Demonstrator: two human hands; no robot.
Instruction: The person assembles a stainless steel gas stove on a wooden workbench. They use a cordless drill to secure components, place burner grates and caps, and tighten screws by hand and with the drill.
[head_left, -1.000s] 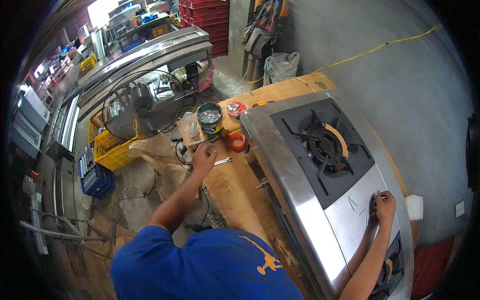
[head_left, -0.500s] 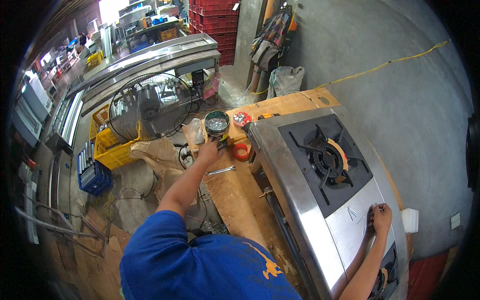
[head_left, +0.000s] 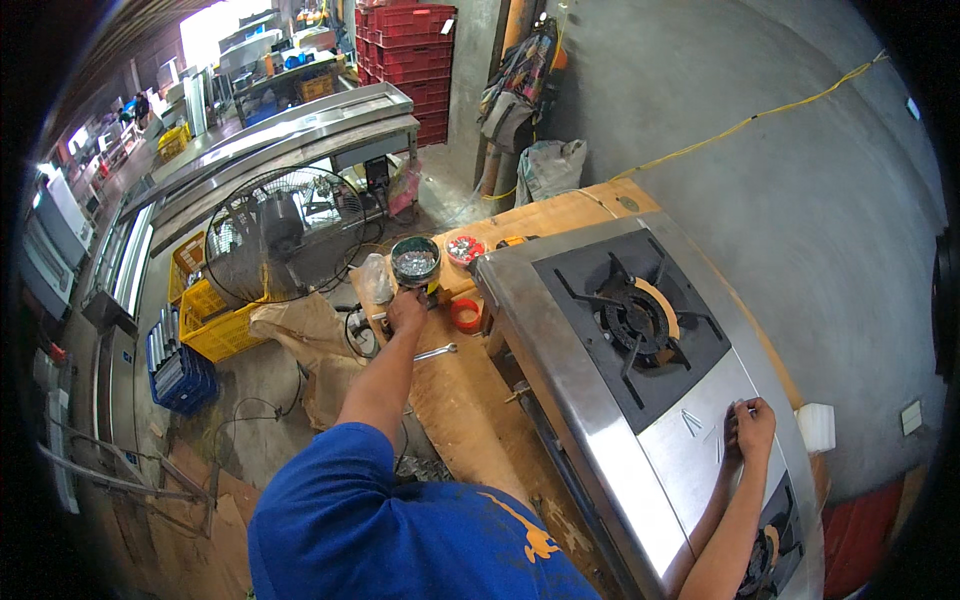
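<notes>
Over the wooden bench (head_left: 455,400), my left hand (head_left: 407,312) is closed around a wooden-handled tool (head_left: 462,289); its head is hard to make out. Just beyond that hand stands a round dark tub (head_left: 415,262) of small shiny metal parts. My right hand (head_left: 754,428) has its fingertips pinched together over the steel top of a gas stove (head_left: 672,470). Whatever those fingers hold is too small or hidden to name. Beside them lie several slim metal pins or screws (head_left: 691,422). The front burner (head_left: 765,555) is partly behind my right forearm.
The far burner (head_left: 638,320) sits on a black panel. On the bench are a wrench (head_left: 436,352), a red ring (head_left: 465,315), a red-rimmed tub of parts (head_left: 464,250) and a plastic bag (head_left: 376,278). A caged fan (head_left: 285,235) and yellow crates (head_left: 215,325) stand left.
The whole view has shifted slightly. My left hand has drawn back a little from the dark tub, showing more of the wooden handle. The right hand stays pinched over the steel top.
</notes>
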